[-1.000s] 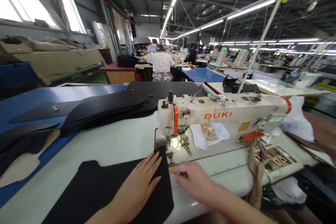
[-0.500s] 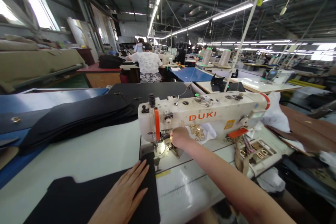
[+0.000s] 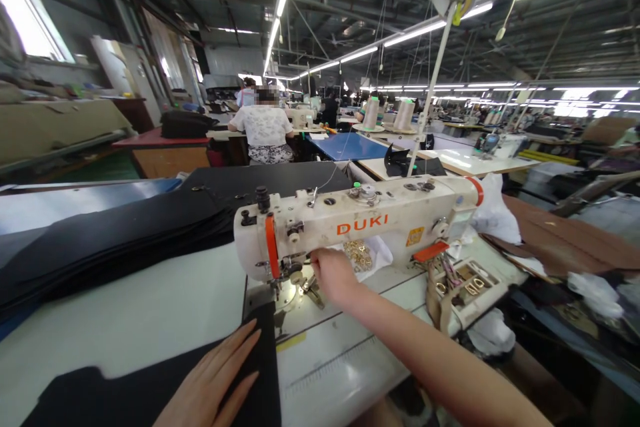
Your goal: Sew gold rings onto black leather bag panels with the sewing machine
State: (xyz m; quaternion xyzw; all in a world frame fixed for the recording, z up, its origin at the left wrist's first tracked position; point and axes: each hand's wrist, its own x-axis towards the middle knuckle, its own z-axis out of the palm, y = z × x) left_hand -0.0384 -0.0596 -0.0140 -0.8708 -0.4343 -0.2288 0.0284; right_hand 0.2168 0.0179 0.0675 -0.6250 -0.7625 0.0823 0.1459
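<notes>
My left hand [image 3: 213, 383] lies flat, fingers together, on a black cut panel [image 3: 150, 390] at the near edge of the white sewing table [image 3: 150, 307]. My right hand [image 3: 333, 273] reaches under the arm of the cream DUKI sewing machine [image 3: 360, 220], just right of the lit needle and presser foot [image 3: 290, 283]. Its fingers are curled and hidden behind the machine, so what they touch is unclear. A white cloth with gold metal rings [image 3: 359, 255] lies right behind that hand.
A stack of black panels [image 3: 110, 240] covers the table to the left. A tray of metal buckles [image 3: 467, 283] sits at the machine's right end, brown material [image 3: 565, 240] beyond. A thread stand [image 3: 425, 90] rises behind. A seated person [image 3: 263, 130] works farther back.
My right hand moved from the panel's edge up to the needle area under the machine arm. My left hand stayed on the panel. The view swung right, shifting everything leftward.
</notes>
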